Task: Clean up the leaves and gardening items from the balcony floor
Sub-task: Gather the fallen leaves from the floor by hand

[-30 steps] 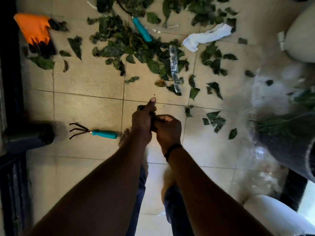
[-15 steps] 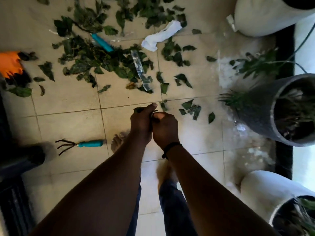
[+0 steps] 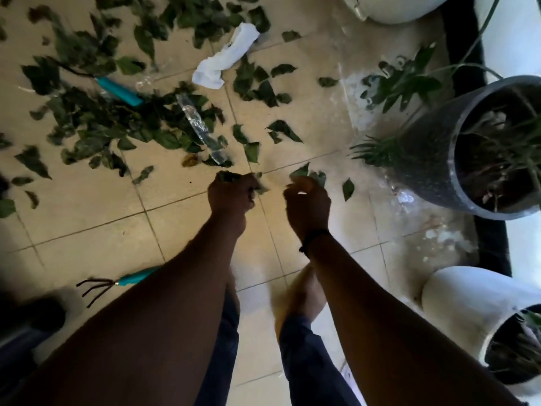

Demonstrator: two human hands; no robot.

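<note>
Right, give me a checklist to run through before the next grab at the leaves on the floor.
1. Left hand grips its wad of leaves: ok.
2. Right hand free to pick: cannot tell, its fingers are curled and leaves lie just behind them.
3. Loose leaf near the right hand, on bare tile: ok.
4. Tools off the floor: not ok, hand rake and teal-handled tool lie there.
5. White cloth and clear plastic wrapper collected: not ok.
6. Bin or bag for the leaves in view: not ok.

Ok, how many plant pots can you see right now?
3: a white pot at the top edge, a dark grey pot at right, a white pot at bottom right. Others may be out of frame.
</note>
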